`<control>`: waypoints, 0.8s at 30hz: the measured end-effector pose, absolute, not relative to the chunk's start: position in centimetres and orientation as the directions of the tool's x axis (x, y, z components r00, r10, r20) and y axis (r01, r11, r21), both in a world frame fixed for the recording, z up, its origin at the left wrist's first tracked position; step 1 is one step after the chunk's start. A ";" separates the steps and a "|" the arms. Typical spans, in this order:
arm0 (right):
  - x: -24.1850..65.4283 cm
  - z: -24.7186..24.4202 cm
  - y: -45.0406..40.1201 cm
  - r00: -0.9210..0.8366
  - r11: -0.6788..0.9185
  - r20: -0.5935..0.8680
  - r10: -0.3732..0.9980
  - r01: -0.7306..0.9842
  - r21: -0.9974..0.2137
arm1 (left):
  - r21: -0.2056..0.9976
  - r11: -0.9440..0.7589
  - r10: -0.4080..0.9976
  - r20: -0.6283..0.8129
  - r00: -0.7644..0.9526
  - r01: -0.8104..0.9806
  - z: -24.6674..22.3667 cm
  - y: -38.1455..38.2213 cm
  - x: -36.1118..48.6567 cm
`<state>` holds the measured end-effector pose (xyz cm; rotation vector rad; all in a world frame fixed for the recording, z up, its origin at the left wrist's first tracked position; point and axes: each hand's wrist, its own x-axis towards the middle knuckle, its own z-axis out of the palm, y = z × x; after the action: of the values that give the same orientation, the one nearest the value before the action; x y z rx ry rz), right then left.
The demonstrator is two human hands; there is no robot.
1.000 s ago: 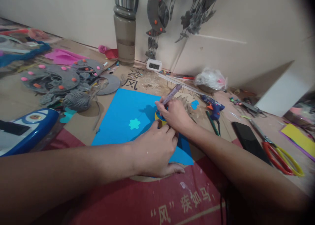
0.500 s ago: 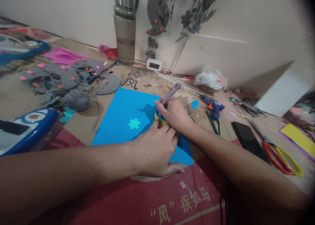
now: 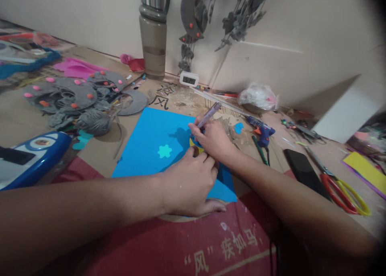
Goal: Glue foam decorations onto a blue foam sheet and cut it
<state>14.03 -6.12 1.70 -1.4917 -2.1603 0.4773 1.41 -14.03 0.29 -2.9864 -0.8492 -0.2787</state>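
A pale purple pen (image 3: 209, 116) is gripped in my right hand (image 3: 215, 138), its upper end slanting up to the right and its tip hidden behind my fingers. My left hand (image 3: 189, 181) presses a small yellow piece (image 3: 193, 142) down on a blue sheet (image 3: 150, 135). Its fingers are bent over the piece, and its thumb stretches out near the sheet's lower edge. Most of the yellow piece is covered by both hands, so its shape cannot be told. Left of my fingers, a mint-green flower-shaped cutout (image 3: 164, 151) lies on the blue sheet.
Scissors (image 3: 340, 187), a black phone (image 3: 304, 171) and a glue gun (image 3: 263, 132) lie to the right. A water bottle (image 3: 153, 42) and a small digital clock (image 3: 189, 79) stand at the back. Grey crescents with coloured dots (image 3: 63, 95), yarn (image 3: 94, 122) and a blue-white device (image 3: 36, 157) are left.
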 end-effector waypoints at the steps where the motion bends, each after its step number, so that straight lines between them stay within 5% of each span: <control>1: 14.0 1.7 -6.1 -0.300 0.350 0.180 0.937 0.775 -0.527 | 0.028 -0.851 0.520 0.175 0.836 0.524 0.3 -14.0 1.4; 24: 14.2 1.8 -6.6 -0.279 0.343 0.200 0.939 0.751 -0.563 | 0.023 -0.851 0.520 0.176 0.836 0.524 0.3 -14.1 1.4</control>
<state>14.21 -6.62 1.76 -1.4736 -2.1126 0.4972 1.35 -14.06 0.33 -2.9848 -0.8491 -0.2742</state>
